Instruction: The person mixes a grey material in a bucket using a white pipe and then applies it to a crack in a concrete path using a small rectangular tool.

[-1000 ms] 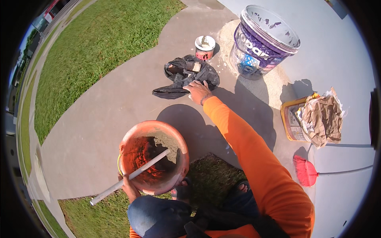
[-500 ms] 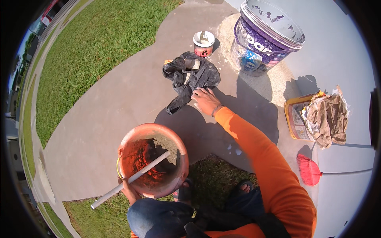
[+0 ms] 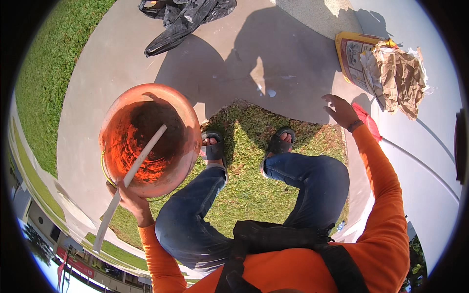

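My left hand [image 3: 129, 199] is closed round a pale stick [image 3: 146, 151] at the near rim of an orange bucket [image 3: 183, 168]. The stick slants into the bucket; whether these fingers also grip the rim or its thin yellow handle [image 3: 104, 163] I cannot tell. Orange-red streaks and a darker, shaded area show inside the bucket. Out to the right, my right hand [image 3: 342, 113] hangs with its fingers apart, holding nothing, just beside a red broom [image 3: 370, 126]. A crumpled black plastic bag [image 3: 183, 24] lies on the pavement at the top.
A yellow container [image 3: 352, 58] with crumpled brown paper [image 3: 400, 78] stands against the pale wall [image 3: 430, 141] at right. My sandalled feet [image 3: 213, 146] are on the grass [image 3: 244, 195], at the edge of the grey pavement [image 3: 80, 127]. White specks dot the pavement.
My right hand has left the black plastic bag and drawn back to the right. The view has tipped nearer my body, and the bucket sits further left and higher in it.
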Demonstrator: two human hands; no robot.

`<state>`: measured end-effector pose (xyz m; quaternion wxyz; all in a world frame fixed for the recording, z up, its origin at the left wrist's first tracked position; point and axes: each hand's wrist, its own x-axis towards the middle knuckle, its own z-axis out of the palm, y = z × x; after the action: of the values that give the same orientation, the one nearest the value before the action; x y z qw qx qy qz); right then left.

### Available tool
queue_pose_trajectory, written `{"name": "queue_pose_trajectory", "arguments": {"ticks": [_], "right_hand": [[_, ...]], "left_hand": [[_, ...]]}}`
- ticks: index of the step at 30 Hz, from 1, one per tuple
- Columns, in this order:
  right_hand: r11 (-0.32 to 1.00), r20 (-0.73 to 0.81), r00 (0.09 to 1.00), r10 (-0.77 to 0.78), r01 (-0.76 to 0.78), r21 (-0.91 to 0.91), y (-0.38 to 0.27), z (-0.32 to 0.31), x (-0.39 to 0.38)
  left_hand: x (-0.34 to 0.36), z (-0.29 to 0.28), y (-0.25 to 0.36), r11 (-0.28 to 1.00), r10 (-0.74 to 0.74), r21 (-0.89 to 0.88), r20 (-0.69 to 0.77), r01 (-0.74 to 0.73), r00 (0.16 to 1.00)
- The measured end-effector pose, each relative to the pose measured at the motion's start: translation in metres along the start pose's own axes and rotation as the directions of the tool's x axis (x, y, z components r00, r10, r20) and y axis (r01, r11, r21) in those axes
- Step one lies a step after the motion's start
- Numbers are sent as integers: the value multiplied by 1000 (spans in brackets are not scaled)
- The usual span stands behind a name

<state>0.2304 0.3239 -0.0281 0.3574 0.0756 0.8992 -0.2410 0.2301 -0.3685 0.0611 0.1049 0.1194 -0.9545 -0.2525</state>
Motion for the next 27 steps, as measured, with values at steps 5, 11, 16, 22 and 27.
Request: {"name": "queue_pose_trajectory", "arguments": {"ticks": [5, 11, 16, 22, 27], "right_hand": [[898, 212, 886, 412, -434, 72, 62, 75, -219], [647, 437, 645, 626, -743, 170, -7, 126, -418], [339, 464, 621, 632, -760, 555, -95, 157, -486], [245, 402, 725, 560, -608, 755, -180, 150, -486], [195, 337, 711, 617, -553, 810, -228, 99, -475]], "left_hand": [[21, -93, 88, 765, -601, -318, -38, 560, 799], [23, -212, 143, 774, -628, -197, -120, 602, 769], [23, -275, 131, 765, -628, -204, -19, 611, 778], [25, -290, 174, 762, -636, -32, 149, 647, 757], [27, -286, 174, 782, -553, -210, 202, 587, 808]]}}
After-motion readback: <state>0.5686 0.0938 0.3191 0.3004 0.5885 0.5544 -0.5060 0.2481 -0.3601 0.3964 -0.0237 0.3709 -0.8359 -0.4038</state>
